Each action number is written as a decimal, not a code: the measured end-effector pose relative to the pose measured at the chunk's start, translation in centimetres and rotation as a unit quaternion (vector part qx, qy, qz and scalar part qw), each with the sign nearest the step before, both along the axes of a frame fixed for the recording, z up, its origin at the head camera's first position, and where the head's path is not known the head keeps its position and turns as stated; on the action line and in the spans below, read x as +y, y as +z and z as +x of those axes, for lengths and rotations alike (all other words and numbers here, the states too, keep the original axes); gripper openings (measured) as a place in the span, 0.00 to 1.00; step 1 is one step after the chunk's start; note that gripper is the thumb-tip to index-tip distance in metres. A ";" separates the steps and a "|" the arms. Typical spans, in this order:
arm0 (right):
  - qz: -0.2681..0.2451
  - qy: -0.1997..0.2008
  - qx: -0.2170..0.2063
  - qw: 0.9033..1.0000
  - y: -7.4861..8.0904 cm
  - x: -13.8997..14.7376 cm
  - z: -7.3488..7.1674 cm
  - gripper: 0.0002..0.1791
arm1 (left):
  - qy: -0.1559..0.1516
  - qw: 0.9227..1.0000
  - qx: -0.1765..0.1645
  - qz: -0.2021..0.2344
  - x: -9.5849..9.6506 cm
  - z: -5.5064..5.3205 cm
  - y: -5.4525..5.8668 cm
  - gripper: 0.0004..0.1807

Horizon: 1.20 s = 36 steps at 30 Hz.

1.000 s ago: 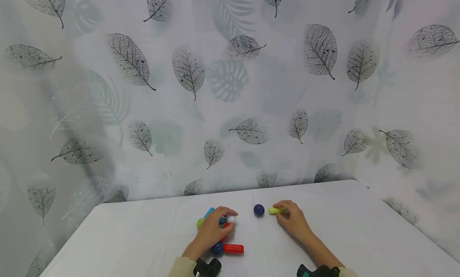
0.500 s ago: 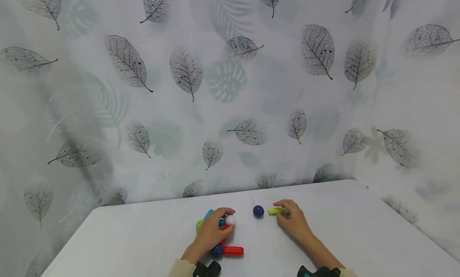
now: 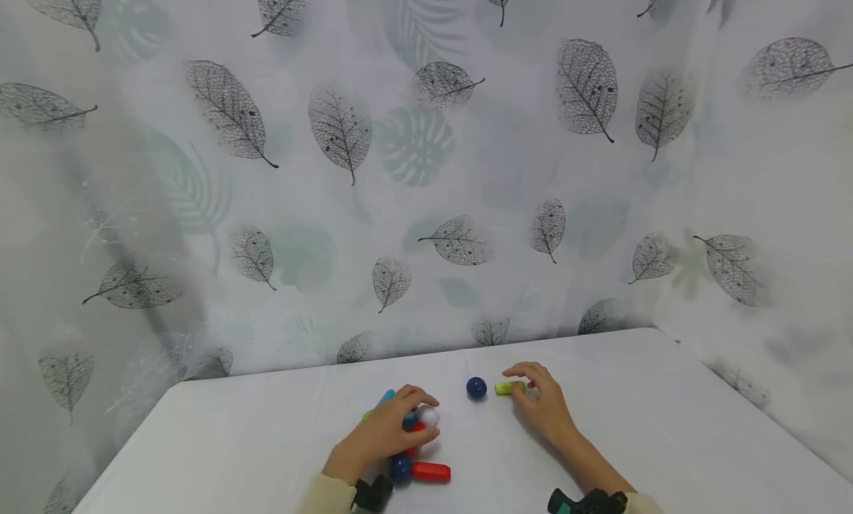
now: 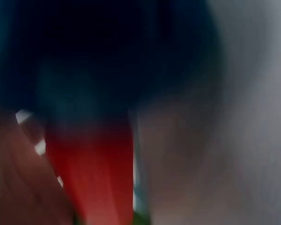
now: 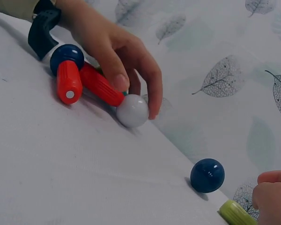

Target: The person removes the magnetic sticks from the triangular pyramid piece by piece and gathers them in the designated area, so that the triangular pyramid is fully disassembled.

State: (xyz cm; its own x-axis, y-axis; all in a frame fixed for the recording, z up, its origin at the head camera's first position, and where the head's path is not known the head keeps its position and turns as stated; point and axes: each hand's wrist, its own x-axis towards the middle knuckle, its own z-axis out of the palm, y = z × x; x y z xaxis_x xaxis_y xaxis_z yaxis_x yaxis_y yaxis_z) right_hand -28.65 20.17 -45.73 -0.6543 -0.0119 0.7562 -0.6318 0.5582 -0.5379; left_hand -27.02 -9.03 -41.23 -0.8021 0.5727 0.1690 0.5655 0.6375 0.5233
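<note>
Left hand [image 3: 385, 430] now spreads wider round the glossy white ball [image 5: 132, 111], so I judge it ungripped; right hand [image 3: 545, 405], well apart, parts its fingers over the lime-green plastic stick [image 3: 502, 388], farther right (contact I can't confirm).

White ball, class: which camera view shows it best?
Right wrist view: the white ball looks larger and clearer. The head view shows it small, beside the left hand; the blurred left wrist view doesn't recognisably show it.
</note>
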 end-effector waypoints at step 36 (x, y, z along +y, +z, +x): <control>-0.052 0.111 -0.081 0.989 1.8 -0.8 1.4 0.12 | -0.074 0.996 -0.043 -0.025 -1.3 0.3 1.2 0.21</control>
State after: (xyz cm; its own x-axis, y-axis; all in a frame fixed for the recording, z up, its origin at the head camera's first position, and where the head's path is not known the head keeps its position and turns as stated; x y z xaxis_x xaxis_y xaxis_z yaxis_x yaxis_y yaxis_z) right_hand -27.26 19.38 -43.97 -0.7574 -0.0973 0.6456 -0.6331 0.3512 -0.6898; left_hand -26.73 -10.29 -40.05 -0.7184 0.6920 0.0712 0.6098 0.5771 0.5432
